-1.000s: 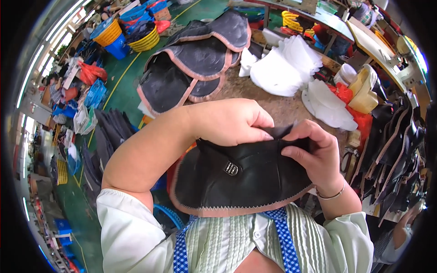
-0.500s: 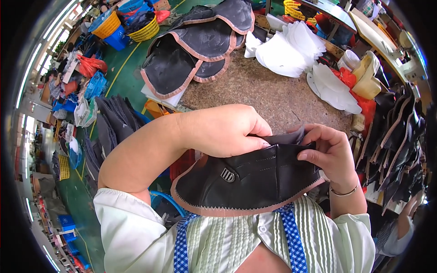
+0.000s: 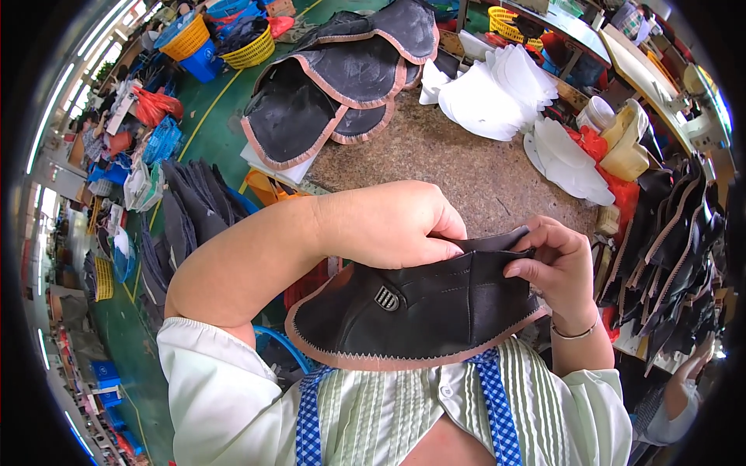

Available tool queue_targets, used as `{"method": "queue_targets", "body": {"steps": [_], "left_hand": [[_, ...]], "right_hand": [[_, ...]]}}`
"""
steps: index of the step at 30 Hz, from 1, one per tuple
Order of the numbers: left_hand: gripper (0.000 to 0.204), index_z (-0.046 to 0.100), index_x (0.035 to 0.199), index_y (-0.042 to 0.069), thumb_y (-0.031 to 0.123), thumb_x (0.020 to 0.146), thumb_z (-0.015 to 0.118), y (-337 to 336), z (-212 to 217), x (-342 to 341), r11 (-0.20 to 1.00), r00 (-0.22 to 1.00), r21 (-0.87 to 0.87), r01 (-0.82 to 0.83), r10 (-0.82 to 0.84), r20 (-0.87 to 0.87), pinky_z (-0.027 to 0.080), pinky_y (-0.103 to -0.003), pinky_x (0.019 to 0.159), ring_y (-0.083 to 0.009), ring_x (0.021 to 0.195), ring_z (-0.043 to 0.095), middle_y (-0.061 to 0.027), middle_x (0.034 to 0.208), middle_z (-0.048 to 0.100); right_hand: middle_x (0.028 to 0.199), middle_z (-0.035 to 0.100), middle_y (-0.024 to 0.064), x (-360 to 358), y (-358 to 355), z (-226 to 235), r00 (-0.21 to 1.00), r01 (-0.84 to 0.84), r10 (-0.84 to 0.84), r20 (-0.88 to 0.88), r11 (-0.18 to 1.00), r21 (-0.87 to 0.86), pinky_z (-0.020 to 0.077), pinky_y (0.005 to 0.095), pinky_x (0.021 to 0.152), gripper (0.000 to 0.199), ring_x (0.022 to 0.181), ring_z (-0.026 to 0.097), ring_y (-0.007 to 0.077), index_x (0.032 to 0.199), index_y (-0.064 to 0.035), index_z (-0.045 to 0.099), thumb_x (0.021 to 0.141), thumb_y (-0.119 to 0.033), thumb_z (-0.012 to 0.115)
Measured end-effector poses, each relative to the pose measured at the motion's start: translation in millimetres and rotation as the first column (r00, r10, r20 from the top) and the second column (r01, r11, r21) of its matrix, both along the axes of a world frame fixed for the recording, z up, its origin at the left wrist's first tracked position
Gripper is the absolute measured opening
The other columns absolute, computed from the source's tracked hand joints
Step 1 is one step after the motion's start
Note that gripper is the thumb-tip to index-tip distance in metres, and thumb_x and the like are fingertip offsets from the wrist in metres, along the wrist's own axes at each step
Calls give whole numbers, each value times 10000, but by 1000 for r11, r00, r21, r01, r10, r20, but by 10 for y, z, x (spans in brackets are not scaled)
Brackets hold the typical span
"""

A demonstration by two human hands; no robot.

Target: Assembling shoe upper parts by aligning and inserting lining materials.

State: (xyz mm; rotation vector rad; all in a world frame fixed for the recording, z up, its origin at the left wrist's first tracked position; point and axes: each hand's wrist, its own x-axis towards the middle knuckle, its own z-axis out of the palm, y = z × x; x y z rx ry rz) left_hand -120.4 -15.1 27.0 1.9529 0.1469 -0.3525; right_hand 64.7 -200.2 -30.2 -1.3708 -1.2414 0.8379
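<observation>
Held up close to my chest is a black shoe upper [image 3: 420,311], with a brown zigzag-stitched band along its lower edge and a small metal badge on its side. My left hand [image 3: 396,225] pinches its top edge, and the fingertips dip inside the opening out of sight. At the right end of that opening, my right hand [image 3: 556,260] grips the rim between thumb and fingers, and a dark lining edge shows between the two hands. Beyond them, on the brown worktable [image 3: 435,167], lies a stack of similar black uppers [image 3: 350,74].
White curved sheets [image 3: 497,89] are piled on the table's far right, with more white pieces [image 3: 571,159] nearer. Beside these stand a cream plastic container [image 3: 625,144] and a red bag. Black uppers hang at right [image 3: 660,241]. Dark pieces [image 3: 198,202] are stacked at left.
The lining edge between my hands sits lower, and my right hand has shifted slightly left and down. Both hands keep their hold on the upper.
</observation>
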Motion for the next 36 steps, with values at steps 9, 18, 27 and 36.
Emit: {"method": "queue_targets", "body": {"steps": [9, 18, 27, 36], "left_hand": [[217, 640, 1111, 1, 49, 914, 562, 25, -18, -8, 998, 995, -41, 49, -45, 93, 488, -292, 763, -202, 830, 659, -120, 927, 699], [208, 646, 911, 22, 210, 862, 720, -155, 6, 13, 982, 959, 191, 4, -58, 278, 451, -305, 574, -172, 589, 591, -111, 715, 636], [150, 687, 919, 21, 131, 831, 740, -273, -35, -57, 976, 941, 195, -100, 30, 337, 468, -294, 593, -229, 650, 640, -100, 756, 656], [171, 688, 902, 30, 156, 812, 760, -289, -56, -39, 949, 903, 285, -132, -3, 429, 470, -301, 571, -236, 635, 635, -90, 756, 657]], "right_hand": [[894, 622, 55, -70, -46, 77, 946, 63, -77, -316, 996, -56, 496, 215, 713, 183, 823, 611, 105, 792, 52, 640, 709, 67, 803], [823, 657, 42, -48, -36, 221, 971, 62, -106, -214, 977, -205, 501, 201, 637, 203, 748, 623, 74, 772, 32, 631, 716, 19, 825], [930, 659, 71, 102, -158, 129, 936, -23, -2, -351, 997, -68, 472, 185, 636, 233, 740, 596, 65, 814, 16, 603, 726, 25, 819], [934, 622, 58, 129, -103, -9, 999, -36, 38, 1, 924, 381, 398, 198, 594, 240, 731, 511, 56, 880, -31, 583, 761, 0, 790]]}}
